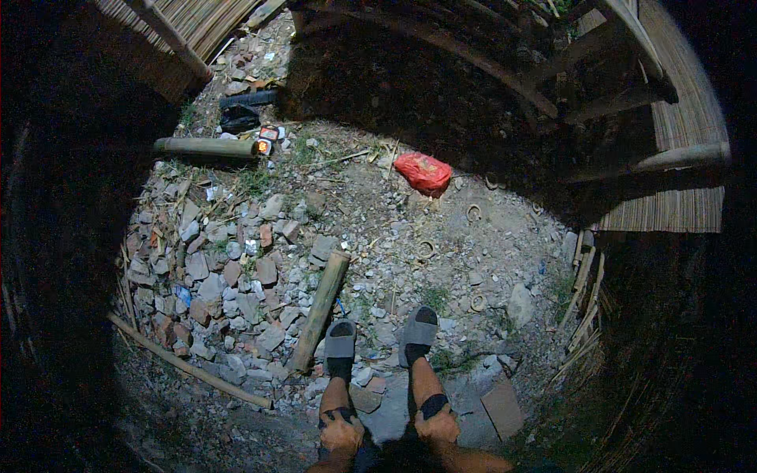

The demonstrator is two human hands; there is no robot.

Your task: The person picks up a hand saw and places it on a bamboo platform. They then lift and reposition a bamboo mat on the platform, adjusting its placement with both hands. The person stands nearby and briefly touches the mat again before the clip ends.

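Note:
Near the lower edge, both my hands are down at my legs. My left hand [341, 433] lies over my left leg, its fingers curled at a band of dark cloth [337, 415]. On the other leg, my right hand [438, 426] is closed in the same way against dark cloth [433, 405]. Whether the cloth is a trouser hem or a separate band, I cannot tell. Below the legs are my feet in a left grey slide sandal [341, 347] and a right one [418, 337], over dark socks, on stony ground. A thick bamboo piece [322, 311] lies just left of my left foot.
Broken bricks and stones [229, 284] cover the ground at left, with a thin pole [189, 361] along them. Farther off lie a red plastic bag [424, 173], another bamboo log [206, 147] and a black bag [239, 118]. Reed matting and wooden beams [678, 162] stand at right.

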